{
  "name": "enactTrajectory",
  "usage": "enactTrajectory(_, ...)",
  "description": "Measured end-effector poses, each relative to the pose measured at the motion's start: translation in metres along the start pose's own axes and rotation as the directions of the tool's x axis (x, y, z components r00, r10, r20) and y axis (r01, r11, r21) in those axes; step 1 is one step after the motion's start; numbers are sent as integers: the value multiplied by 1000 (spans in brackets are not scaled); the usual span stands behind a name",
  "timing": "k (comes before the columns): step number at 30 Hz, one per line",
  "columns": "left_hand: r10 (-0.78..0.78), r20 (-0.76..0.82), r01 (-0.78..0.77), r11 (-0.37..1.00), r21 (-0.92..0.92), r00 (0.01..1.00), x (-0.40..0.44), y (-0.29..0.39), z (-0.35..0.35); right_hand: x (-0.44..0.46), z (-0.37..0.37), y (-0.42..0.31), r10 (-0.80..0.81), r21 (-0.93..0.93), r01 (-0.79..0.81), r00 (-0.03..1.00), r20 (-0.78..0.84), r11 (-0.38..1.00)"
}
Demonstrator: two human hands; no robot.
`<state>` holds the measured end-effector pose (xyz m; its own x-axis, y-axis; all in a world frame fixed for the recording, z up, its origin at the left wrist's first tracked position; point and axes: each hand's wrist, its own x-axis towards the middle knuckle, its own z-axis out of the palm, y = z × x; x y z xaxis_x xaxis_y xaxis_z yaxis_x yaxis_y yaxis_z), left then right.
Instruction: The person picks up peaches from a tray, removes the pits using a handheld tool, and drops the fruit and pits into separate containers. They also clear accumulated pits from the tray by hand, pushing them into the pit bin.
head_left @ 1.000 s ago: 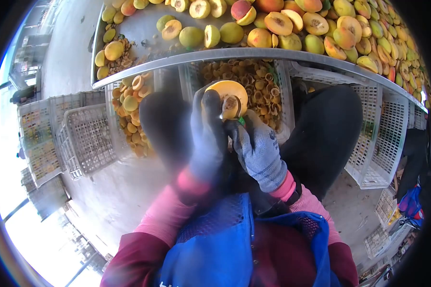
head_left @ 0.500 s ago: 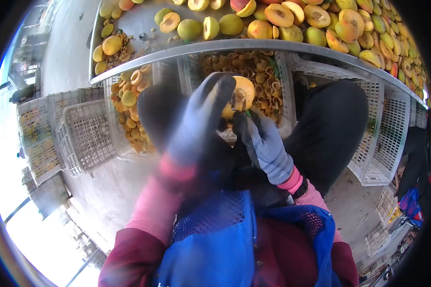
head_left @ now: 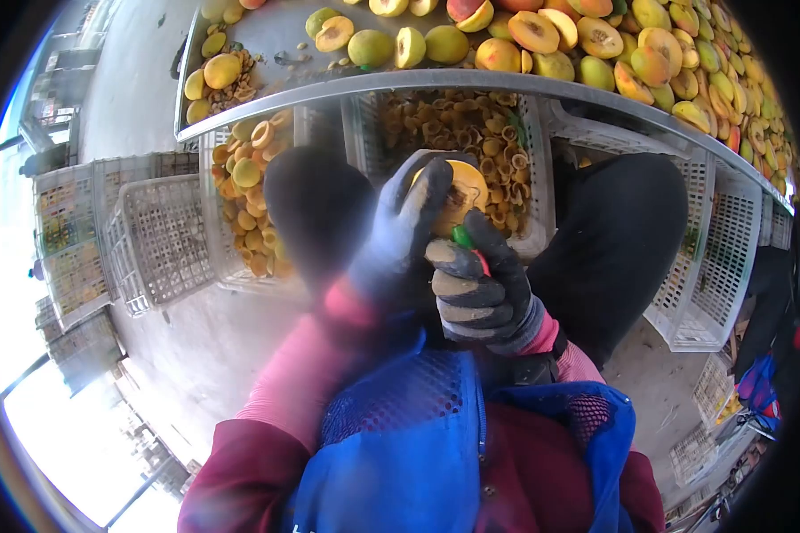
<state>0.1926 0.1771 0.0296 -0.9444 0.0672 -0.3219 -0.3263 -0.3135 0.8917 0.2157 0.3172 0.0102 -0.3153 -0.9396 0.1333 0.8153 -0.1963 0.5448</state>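
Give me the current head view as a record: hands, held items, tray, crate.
left hand: gloved, holding cut fruit
right hand: gloved, closed around green-and-red tool
tool tip: not clearly visible
tray: metal-rimmed, bearing whole and halved fruits
middle crate: below tray, holding hollow pieces

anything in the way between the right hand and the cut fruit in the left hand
Only the tool that the right hand itself holds: its green part shows by the lower edge of the cut fruit in the left hand. Nothing else visible stands between them.
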Motion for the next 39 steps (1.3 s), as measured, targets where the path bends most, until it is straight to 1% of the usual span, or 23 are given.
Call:
enactTrajectory(1, -105, 39, 109, 988, -112, 994, 0, -4, -5, 1, -3, 1, -4, 7, 3, 996, 91, 1000)
enactTrajectory(3, -80, -125, 60, 986, -153, 989, -4, -6, -9, 6, -11, -1, -14, 20, 9, 962, 272, 1000)
enactTrajectory(7, -36, -442, -58, 979, -197, 896, -13, 0, -19, -7, -13, -20, -126, -120, 153, 971, 204, 981)
enactTrajectory(9, 268, -435, -184, 957, 225, 860, -22, 15, -35, -8, -38, -35, -189, -89, 198, 977, 97, 976)
enactTrajectory(10, 472, -378, -226, 812, 538, 796, -29, 25, -50, -12, -47, -39, -197, -71, 199, 980, 35, 977)
enactTrajectory(11, 573, -340, -214, 689, 692, 745, -35, 36, -69, -11, -45, -39, -207, -145, 200, 978, -30, 969)
enactTrajectory(12, 624, -333, -171, 607, 776, 707, -42, 46, -92, -10, -40, -38, -223, -219, 199, 970, -92, 955)
enactTrajectory(13, 656, -380, -256, 663, 704, 652, -43, 54, -107, -11, -36, -38, -249, -297, 197, 957, -147, 934)
enactTrajectory(14, 721, -205, 94, 191, 977, 662, -52, 56, -168, -11, -34, -40, -256, -338, 186, 950, -177, 922)
enactTrajectory(15, 605, -297, 435, -92, 896, 739, -53, 73, -163, -11, -32, -40, -291, -354, 198, 928, -232, 914)
enactTrajectory(17, 663, -204, 383, -136, 914, 720, -38, 82, -163, -6, -30, -41, -351, -375, 214, 870, -347, 902)
enactTrajectory(19, 682, -314, 128, 310, 942, 661, 2, 81, -124, 4, -29, -39, -415, -469, 186, 791, -451, 864)
enactTrajectory(22, 514, -19, 7, 26, 1000, 857, 78, 81, -78, 11, -32, -40, -509, -568, 162, 681, -527, 807)
enactTrajectory(23, 475, -50, 59, -4, 998, 879, 109, 78, -77, 10, -29, -41, -528, -590, 154, 655, -540, 793)
enactTrajectory(25, 353, 69, 34, -278, 960, 933, 157, 61, -86, 8, -28, -44, -599, -647, 159, 583, -548, 746)
enactTrajectory(28, 190, 112, -42, -341, 939, 975, 202, 65, -105, 5, -30, -50, -725, -749, 184, 474, -500, 637)
enactTrajectory(31, 248, 38, -76, 146, 986, 968, 177, 84, -88, 2, -30, -55, -772, -786, 224, 466, -433, 576)
enactTrajectory(32, 197, -10, -110, 589, 801, 980, 162, 88, -80, 3, -21, -56, -767, -765, 262, 478, -427, 589)
enactTrajectory(33, 126, -42, -96, 898, 430, 991, 142, 88, -74, 4, -11, -56, -759, -742, 292, 495, -423, 604)
enactTrajectory(34, 257, 0, -248, 931, 267, 966, 124, 75, -64, 8, 2, -54, -751, -739, 281, 497, -434, 613)
enactTrajectory(36, 456, 170, -416, 521, 745, 874, 90, 55, -62, 21, 29, -51, -736, -734, 258, 503, -453, 628)
enactTrajectory(38, 441, 223, -470, 595, 652, 869, 68, 35, -40, 33, 42, -45, -782, -842, 202, 523, -339, 500)
enactTrajectory(39, 341, 140, -363, 779, 511, 930, 61, 29, -31, 37, 44, -44, -797, -888, 172, 535, -279, 427)
